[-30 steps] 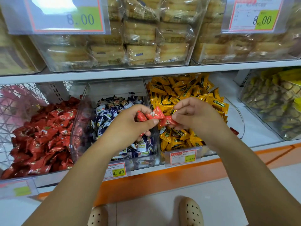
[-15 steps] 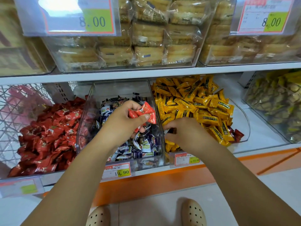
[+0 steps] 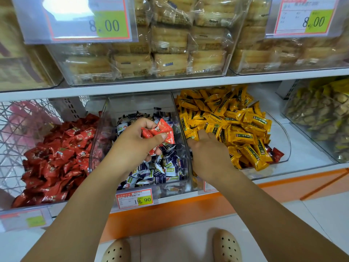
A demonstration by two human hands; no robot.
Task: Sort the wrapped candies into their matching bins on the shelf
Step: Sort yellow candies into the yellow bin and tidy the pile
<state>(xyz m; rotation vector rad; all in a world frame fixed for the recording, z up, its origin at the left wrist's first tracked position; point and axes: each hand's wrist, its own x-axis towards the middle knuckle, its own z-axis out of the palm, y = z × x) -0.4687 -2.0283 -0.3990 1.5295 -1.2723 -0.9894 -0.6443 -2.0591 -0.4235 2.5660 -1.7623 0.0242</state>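
My left hand (image 3: pixel 132 146) hovers over the middle clear bin (image 3: pixel 139 103) of blue-and-white candies (image 3: pixel 162 167) and is shut on a bunch of red wrapped candies (image 3: pixel 160 129). My right hand (image 3: pixel 207 154) reaches into the front left of the yellow candy bin (image 3: pixel 283 146), fingers dug among the yellow candies (image 3: pixel 236 121); what the fingers hold is hidden. A stray red candy (image 3: pixel 276 154) lies at the front right of the yellow bin. The red candy bin (image 3: pixel 54 159) sits at the left.
A white shelf board (image 3: pixel 170 86) above carries clear boxes of wrapped pastries (image 3: pixel 170 44) with price cards. A wire basket (image 3: pixel 22 118) stands at the far left, a bin of yellow-green sweets (image 3: pixel 321 114) at the far right. An orange shelf edge (image 3: pixel 170 210) runs below.
My right hand left the red candies at my left hand and went down and right into the yellow bin. My left hand keeps its red candies over the middle bin.
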